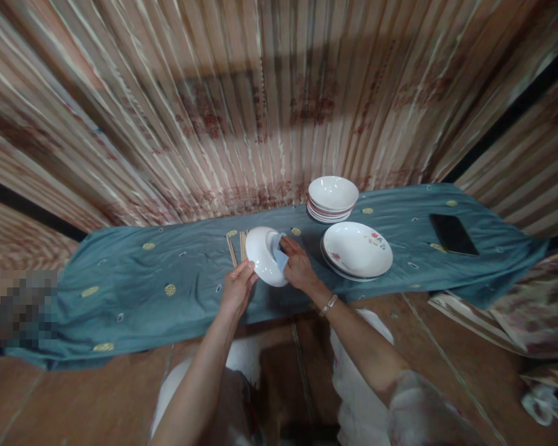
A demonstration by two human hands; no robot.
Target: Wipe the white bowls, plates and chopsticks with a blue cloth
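My left hand [239, 286] grips the rim of a white bowl [261, 255] at its lower left. The bowl is tipped, its glossy outer side towards me. A light blue cloth [280, 255] is pressed against the bowl's base by my right hand [300, 265], whose fingers are closed over it. Behind the bowl lie several wooden chopsticks [232, 249], partly hidden by it. Right of my right hand is a stack of white plates [358, 249], the top one with red flowers.
A blue-green cloth [134, 291] with yellow patterns covers the long low table. Stacked bowls [333, 197] stand near its back edge. At the right lies a black phone-like slab [453, 234]. Pleated curtains [260, 105] hang right behind the table.
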